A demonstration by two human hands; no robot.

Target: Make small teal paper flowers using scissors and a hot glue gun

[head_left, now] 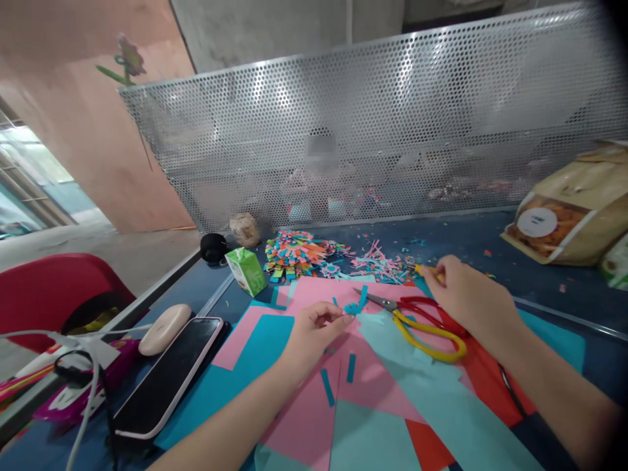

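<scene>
My left hand (pixel 321 327) pinches a small curled blue paper piece (pixel 352 309) between thumb and fingertips, above the pink paper. My right hand (pixel 464 291) is closed on a small yellow object (pixel 432 271) whose kind I cannot make out, at the far right edge of the paper pile. Between the hands lie scissors (pixel 390 305) with one red and one yellow handle, their tip near the blue piece. Loose blue paper strips (pixel 351 367) rest on the pink paper sheet (pixel 367 386). Beside it are light teal paper (pixel 426 399) and blue paper (pixel 262 347).
Behind the paper are a colourful fringed paper pile (pixel 297 252) and pink shreds (pixel 380 263). A green carton (pixel 246 271), a phone (pixel 167 383) and cables (pixel 91 386) are at left. A snack bag (pixel 572 209) stands at right. A perforated metal screen (pixel 353 131) backs the table; a person sits behind it.
</scene>
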